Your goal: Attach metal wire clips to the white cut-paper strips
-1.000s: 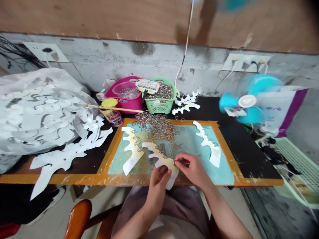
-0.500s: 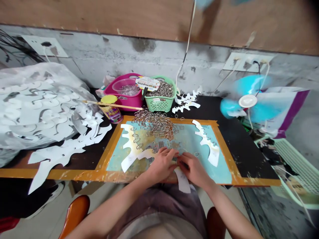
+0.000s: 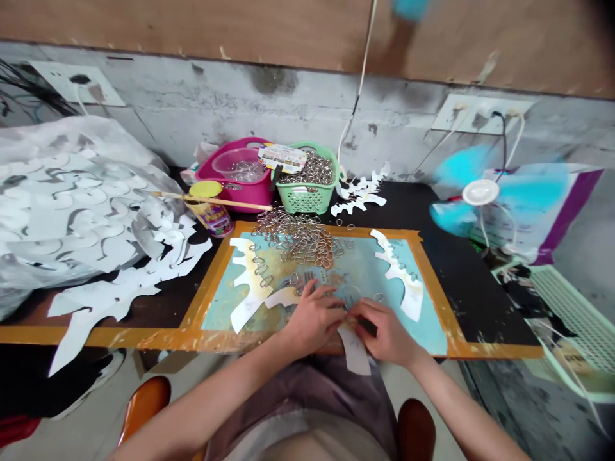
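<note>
Both hands work low over the near edge of the counter [image 3: 480, 301]. The left grip [image 3: 312, 318] is curled, its fingers pressed together on a white paper cut-out [image 3: 354, 351], and the right grip [image 3: 387, 334] closes in from the other side until the 2 sets of fingertips nearly meet. Whatever they pinch there is too small to make out, though a small dark object shows at the right grip. The cut-out lies on a painted board [image 3: 211, 307] directly under both grips, its tail hanging toward the person.

Beyond the left grip sits a loose heap of metal rings [image 3: 298, 237], with more scattered near the fingers. A squeeze that is too hard or twisted could crease or tear the thin paper. If the pinch slips, a small ring could spring away and be lost among the others. Dragging the cut-out could sweep rings off the board, and a careless elbow could do the same. Far to the right of the right grip, a spinning fan [image 3: 480, 192] could lift the paper if its air reaches this far, shifting any pieces not held down.
</note>
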Demonstrator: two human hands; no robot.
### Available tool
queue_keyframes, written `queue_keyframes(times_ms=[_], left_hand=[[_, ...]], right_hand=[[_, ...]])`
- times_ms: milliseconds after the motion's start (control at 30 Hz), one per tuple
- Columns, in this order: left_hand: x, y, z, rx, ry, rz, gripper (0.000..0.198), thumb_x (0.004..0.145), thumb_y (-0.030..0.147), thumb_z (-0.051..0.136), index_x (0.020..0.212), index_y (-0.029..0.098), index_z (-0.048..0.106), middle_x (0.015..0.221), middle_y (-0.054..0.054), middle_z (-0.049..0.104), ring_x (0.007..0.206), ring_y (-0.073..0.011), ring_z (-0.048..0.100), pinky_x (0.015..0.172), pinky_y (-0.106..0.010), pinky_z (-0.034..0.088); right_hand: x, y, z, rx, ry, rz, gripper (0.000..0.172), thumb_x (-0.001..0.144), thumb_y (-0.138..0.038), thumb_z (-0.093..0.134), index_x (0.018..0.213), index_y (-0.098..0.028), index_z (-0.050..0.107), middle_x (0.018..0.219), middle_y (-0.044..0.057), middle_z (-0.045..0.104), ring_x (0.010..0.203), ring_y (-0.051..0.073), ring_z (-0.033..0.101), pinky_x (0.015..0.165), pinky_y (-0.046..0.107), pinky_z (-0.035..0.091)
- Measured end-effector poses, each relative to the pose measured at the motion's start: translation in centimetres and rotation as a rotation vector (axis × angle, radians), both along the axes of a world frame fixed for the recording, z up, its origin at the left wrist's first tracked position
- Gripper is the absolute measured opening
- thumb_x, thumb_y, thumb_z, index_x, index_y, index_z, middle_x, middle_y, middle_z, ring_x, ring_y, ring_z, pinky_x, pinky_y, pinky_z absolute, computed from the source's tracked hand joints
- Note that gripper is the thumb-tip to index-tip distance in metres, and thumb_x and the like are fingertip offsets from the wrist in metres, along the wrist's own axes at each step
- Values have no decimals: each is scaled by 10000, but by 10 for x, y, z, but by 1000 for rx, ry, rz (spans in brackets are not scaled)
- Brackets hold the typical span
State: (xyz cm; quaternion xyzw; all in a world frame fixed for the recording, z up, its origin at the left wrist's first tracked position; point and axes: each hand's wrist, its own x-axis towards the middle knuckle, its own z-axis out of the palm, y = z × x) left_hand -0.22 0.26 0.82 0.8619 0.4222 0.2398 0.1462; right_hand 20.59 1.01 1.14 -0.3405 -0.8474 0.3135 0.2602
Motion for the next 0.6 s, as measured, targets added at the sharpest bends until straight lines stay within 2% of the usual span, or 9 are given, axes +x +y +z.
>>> queue_keyframes(times_ms=[133,300,400,600], left_hand=[[-1,-3,-2,105,25,-17,199,876,133,590,864,252,749,1225,-96,673,1185,-290,553,1095,-573,233],[-2,0,-2,-10,-13,-58,249,903,125,545,853,273,739,904,-40,765,1200,-284,570,1132,-584,135],[-3,2,-2,-49,0,-26,238,909,157,552,856,287,744,865,-33,769,1215,-301,555,1136,-604,76],[-4,-1,3,-71,-37,-62,264,896,140,560,967,317,744,978,-26,773,1203,-285,553,1155,-618,-20]], right_hand=[[0,12,6,72,-95,91,268,917,-53,484,1072,-200,647,1018,85,626,970,228,609,841,353,514],[6,13,2,251,-309,181,200,939,-80,474,983,-179,642,932,88,613,880,243,573,791,370,513],[12,4,-3,351,-369,151,172,925,-88,485,980,-155,633,905,105,590,855,264,559,757,392,518],[16,0,-8,283,-301,127,182,955,-119,462,987,-175,633,887,92,596,840,248,581,730,371,529]])
